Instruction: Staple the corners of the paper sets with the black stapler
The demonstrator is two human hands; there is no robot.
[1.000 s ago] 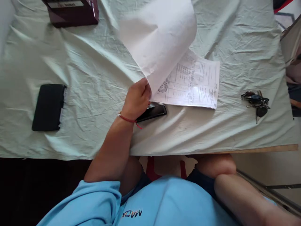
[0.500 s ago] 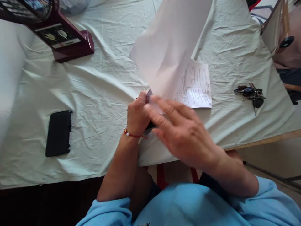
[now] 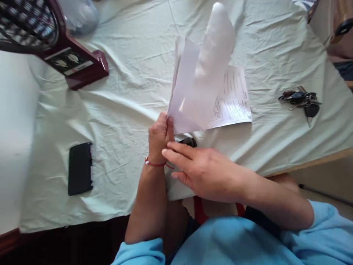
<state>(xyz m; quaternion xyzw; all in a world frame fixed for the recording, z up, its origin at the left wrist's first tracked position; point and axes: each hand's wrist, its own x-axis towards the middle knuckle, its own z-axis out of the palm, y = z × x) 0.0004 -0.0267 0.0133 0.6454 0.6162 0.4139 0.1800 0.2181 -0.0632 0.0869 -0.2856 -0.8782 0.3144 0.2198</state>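
My left hand [image 3: 161, 136] is closed on the left edge of a bundle of paper sheets [image 3: 185, 81], thumb on top. One sheet [image 3: 216, 48] curls up in mid-turn over the others. Beneath it, at the right, lies a printed page [image 3: 234, 95] with lines of text. My right hand [image 3: 201, 169] hovers near my left wrist, its fingers stretched out and holding nothing. A small black object [image 3: 189, 142], partly hidden, rests on the cloth between my hands; its kind I cannot make out.
Keys [image 3: 302, 101] lie in a bunch at the right. A black phone case or phone [image 3: 79, 168] is at the left. A maroon stand [image 3: 85, 68] with a dark mesh part rises at the upper left, beside a clear plastic bag [image 3: 82, 16]. A pale cloth [image 3: 127, 110] covers the table.
The large raised sheet has swung over and now curls narrower above the stack. My right hand has drawn back from the paper toward me. My left hand keeps its hold.
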